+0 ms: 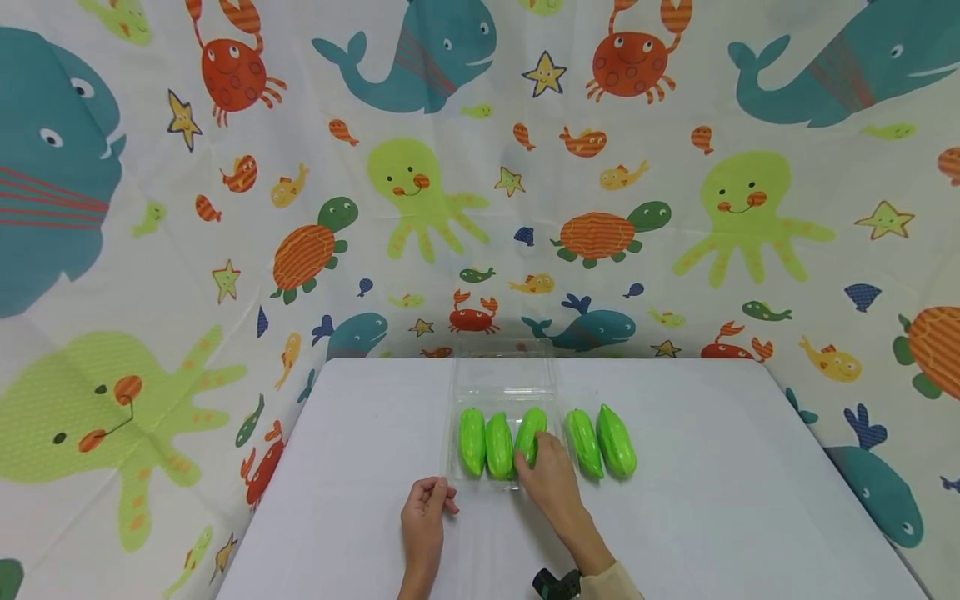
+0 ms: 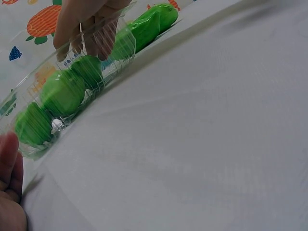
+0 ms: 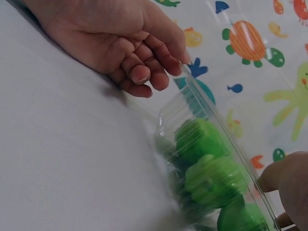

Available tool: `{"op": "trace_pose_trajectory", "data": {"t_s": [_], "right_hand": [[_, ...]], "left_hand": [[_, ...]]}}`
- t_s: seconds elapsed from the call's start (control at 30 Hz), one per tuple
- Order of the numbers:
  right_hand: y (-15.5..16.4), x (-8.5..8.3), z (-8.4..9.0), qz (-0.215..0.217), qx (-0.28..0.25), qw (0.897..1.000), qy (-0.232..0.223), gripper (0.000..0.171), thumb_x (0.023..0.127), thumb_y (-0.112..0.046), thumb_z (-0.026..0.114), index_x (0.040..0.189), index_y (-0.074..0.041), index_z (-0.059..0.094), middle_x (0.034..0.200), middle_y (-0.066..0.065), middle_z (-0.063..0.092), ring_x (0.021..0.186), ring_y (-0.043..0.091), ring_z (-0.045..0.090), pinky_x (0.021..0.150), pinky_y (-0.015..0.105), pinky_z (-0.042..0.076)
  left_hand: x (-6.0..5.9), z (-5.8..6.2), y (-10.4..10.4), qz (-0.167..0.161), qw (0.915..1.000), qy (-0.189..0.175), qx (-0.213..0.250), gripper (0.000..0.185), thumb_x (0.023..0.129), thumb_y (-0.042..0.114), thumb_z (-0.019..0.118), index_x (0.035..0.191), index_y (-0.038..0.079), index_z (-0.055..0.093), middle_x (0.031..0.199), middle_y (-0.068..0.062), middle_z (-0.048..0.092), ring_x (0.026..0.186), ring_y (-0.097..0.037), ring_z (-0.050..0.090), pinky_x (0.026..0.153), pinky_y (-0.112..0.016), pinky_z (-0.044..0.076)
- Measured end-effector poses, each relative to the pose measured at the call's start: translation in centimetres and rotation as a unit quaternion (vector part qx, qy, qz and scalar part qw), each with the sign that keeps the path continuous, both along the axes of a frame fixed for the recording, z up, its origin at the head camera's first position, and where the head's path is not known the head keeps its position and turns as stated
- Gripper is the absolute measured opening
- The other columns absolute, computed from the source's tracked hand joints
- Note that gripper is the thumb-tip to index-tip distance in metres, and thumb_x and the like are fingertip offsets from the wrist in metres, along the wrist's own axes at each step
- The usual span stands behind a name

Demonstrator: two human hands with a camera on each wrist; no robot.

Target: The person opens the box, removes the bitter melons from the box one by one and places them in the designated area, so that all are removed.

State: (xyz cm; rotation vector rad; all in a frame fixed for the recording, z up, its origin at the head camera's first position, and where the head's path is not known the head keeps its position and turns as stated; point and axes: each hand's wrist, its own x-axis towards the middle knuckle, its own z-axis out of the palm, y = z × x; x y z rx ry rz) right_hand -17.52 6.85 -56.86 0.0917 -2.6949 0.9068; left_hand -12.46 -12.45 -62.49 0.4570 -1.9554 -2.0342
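A clear plastic box (image 1: 452,450) lies on the table with its lid (image 1: 504,373) folded open at the back. Side by side inside it are a left green ridged cucumber (image 1: 472,442), a middle one (image 1: 498,447) and a right one (image 1: 532,427). My right hand (image 1: 551,482) reaches over the front wall and holds the right cucumber between thumb and fingers. At the front left corner my left hand (image 1: 425,518) pinches the box's rim; in the right wrist view this left hand (image 3: 120,43) has its other fingers curled loosely.
Two more green cucumbers, one nearer (image 1: 584,443) and one farther right (image 1: 617,442), lie just right of the box on the white table (image 1: 705,500). A curtain (image 1: 480,275) with printed sea animals hangs behind and beside the table.
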Motion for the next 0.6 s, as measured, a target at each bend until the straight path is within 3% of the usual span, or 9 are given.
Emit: {"op": "trace_pose_trajectory", "data": {"t_s": [0.23,0.6], "right_hand": [[-0.15,0.06,0.21,0.001,0.018,1.000,-0.006,0.050,0.087,-0.023,0.074,0.115,0.016,0.061,0.112,0.031,0.066,0.096,0.037,0.069,0.077,0.044,0.059],[-0.37,-0.55,-0.38,-0.014,0.051,0.998,-0.023,0.053,0.085,-0.025,0.074,0.115,0.017,0.060,0.099,0.030,0.067,0.081,0.034,0.068,0.067,0.043,0.057]], "left_hand": [[0.04,-0.04,0.04,-0.001,1.0000,0.000,-0.002,0.023,0.101,0.022,0.061,0.102,-0.001,0.061,0.080,-0.006,0.068,0.060,-0.013,0.064,0.061,-0.023,0.054],[0.14,0.14,0.08,-0.002,0.9999,0.014,0.001,0.023,0.101,0.020,0.061,0.102,-0.003,0.060,0.080,-0.006,0.068,0.060,-0.013,0.064,0.060,-0.024,0.055]]}}
